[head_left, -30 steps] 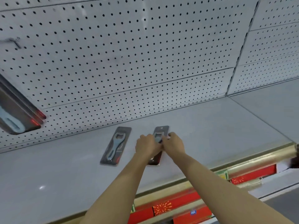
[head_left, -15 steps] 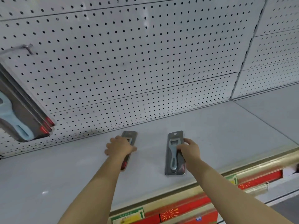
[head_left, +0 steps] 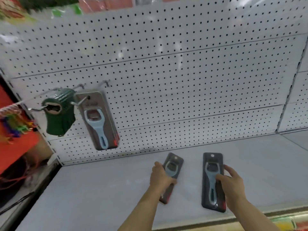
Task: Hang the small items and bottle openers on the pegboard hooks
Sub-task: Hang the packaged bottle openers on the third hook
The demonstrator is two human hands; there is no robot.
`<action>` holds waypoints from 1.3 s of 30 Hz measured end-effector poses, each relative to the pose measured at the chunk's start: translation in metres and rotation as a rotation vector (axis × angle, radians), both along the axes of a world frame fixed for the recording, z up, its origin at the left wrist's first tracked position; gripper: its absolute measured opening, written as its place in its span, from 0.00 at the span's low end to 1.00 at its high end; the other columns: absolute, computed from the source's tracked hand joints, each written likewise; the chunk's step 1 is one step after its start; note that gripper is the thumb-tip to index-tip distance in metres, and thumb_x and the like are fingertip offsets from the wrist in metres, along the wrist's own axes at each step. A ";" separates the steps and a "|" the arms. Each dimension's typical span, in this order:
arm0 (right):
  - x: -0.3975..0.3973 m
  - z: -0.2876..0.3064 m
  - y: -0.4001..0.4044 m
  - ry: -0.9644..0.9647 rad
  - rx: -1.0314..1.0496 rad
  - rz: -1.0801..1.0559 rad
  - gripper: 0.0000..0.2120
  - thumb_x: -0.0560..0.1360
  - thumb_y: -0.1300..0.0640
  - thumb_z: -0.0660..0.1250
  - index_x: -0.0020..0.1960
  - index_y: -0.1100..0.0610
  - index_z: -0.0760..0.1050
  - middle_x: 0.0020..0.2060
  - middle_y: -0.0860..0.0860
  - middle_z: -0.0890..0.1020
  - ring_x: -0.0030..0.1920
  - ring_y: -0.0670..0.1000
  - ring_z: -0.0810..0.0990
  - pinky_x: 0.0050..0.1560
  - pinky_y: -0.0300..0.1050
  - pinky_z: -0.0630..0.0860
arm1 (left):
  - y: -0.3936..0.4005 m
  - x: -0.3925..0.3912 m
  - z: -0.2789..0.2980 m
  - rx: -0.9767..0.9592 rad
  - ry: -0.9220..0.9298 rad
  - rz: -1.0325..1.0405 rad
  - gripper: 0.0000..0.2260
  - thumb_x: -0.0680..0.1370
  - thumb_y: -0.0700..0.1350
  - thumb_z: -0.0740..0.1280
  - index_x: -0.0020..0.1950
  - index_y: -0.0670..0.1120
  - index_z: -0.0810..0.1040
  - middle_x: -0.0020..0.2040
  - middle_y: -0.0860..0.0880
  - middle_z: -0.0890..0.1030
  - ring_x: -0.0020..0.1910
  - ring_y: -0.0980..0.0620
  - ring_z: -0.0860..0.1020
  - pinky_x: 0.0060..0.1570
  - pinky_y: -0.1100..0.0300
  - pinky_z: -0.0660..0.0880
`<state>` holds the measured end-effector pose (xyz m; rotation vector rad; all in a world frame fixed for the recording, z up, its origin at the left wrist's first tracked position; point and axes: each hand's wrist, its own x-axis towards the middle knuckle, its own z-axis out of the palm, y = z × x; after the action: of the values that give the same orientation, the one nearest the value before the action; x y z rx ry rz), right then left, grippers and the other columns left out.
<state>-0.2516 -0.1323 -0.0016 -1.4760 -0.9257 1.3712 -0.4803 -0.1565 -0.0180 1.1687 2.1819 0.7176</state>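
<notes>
Each hand now has its own bottle opener card. A moment ago both hands were together on one card, and then they moved apart, one to each card. The left hand point(head_left: 160, 178) has its fingers curled round the left card point(head_left: 171, 172), and that card now looks tipped up off the shelf point(head_left: 100, 189) at its far end. The right hand point(head_left: 230, 185) pinches the right card point(head_left: 212, 180) by its edge, thumb on the front and fingers round the side. That card seems to lie flat on the shelf or just off it; I cannot tell which

The view has also swung up and to the left, so the hooks show now. One hook point(head_left: 80, 101) on the pegboard point(head_left: 183, 80) already holds some opener cards point(head_left: 99, 120). Next to it hang green packs point(head_left: 58, 114) on another hook. Some bright little things point(head_left: 13, 125) hang far to the left, too blurry to name

So I think the picking up is almost done, and the hanging comes next. Each card has a small hole at its top end, and that hole must slide onto the hook. The hook is up and to the left, well apart from both hands, so the cards have a way to go
</notes>
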 end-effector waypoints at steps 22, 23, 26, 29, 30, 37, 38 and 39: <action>-0.050 0.137 -0.140 0.220 0.429 0.314 0.25 0.75 0.68 0.65 0.67 0.47 0.72 0.46 0.57 0.85 0.45 0.57 0.85 0.50 0.57 0.82 | -0.179 0.030 0.133 1.061 -0.012 0.294 0.32 0.77 0.45 0.72 0.77 0.57 0.61 0.62 0.55 0.71 0.58 0.77 0.67 0.50 0.84 0.64; -0.052 0.144 -0.146 0.239 0.442 0.319 0.25 0.75 0.68 0.66 0.67 0.46 0.72 0.46 0.56 0.85 0.45 0.56 0.85 0.50 0.58 0.82 | -0.183 0.029 0.139 1.090 -0.014 0.300 0.32 0.77 0.45 0.72 0.77 0.57 0.61 0.62 0.54 0.70 0.58 0.76 0.67 0.50 0.84 0.64; -0.066 0.163 -0.162 0.264 0.492 0.321 0.26 0.75 0.68 0.66 0.67 0.46 0.72 0.46 0.56 0.85 0.47 0.56 0.85 0.52 0.58 0.81 | -0.194 0.018 0.154 1.157 -0.037 0.318 0.32 0.77 0.44 0.72 0.76 0.59 0.61 0.64 0.54 0.69 0.60 0.74 0.68 0.52 0.84 0.63; -0.085 0.177 -0.178 0.270 0.532 0.334 0.26 0.75 0.68 0.65 0.67 0.45 0.72 0.46 0.55 0.85 0.48 0.56 0.85 0.52 0.58 0.81 | -0.204 0.004 0.164 1.186 -0.043 0.327 0.33 0.77 0.45 0.72 0.76 0.59 0.60 0.64 0.55 0.69 0.60 0.76 0.67 0.51 0.84 0.63; -0.091 0.180 -0.183 0.270 0.546 0.338 0.26 0.75 0.68 0.65 0.67 0.44 0.72 0.46 0.54 0.85 0.48 0.56 0.85 0.52 0.58 0.81 | -0.207 -0.001 0.167 1.190 -0.040 0.329 0.33 0.77 0.45 0.72 0.76 0.58 0.60 0.64 0.55 0.69 0.59 0.76 0.67 0.51 0.84 0.63; -0.128 0.186 -0.211 0.299 0.612 0.298 0.27 0.75 0.69 0.64 0.66 0.44 0.73 0.44 0.57 0.85 0.46 0.57 0.84 0.51 0.56 0.81 | -0.211 -0.041 0.182 1.174 -0.030 0.302 0.34 0.75 0.43 0.73 0.77 0.55 0.62 0.64 0.56 0.68 0.57 0.74 0.69 0.48 0.84 0.62; -0.132 0.184 -0.212 0.303 0.606 0.286 0.27 0.75 0.69 0.64 0.66 0.43 0.73 0.44 0.59 0.84 0.48 0.60 0.84 0.53 0.59 0.81 | -0.209 -0.044 0.183 1.173 -0.038 0.294 0.34 0.75 0.43 0.73 0.77 0.55 0.61 0.64 0.56 0.67 0.56 0.76 0.68 0.48 0.84 0.62; -0.134 0.182 -0.213 0.304 0.597 0.276 0.27 0.75 0.68 0.65 0.65 0.42 0.73 0.45 0.60 0.83 0.49 0.62 0.83 0.54 0.62 0.80 | -0.207 -0.046 0.185 1.177 -0.045 0.284 0.34 0.75 0.42 0.73 0.77 0.55 0.61 0.63 0.57 0.67 0.56 0.77 0.68 0.48 0.84 0.63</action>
<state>-0.3858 -0.3456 0.1808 -0.6900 -1.2315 1.3070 -0.5268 -0.3638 0.1668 1.2743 1.8354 2.2941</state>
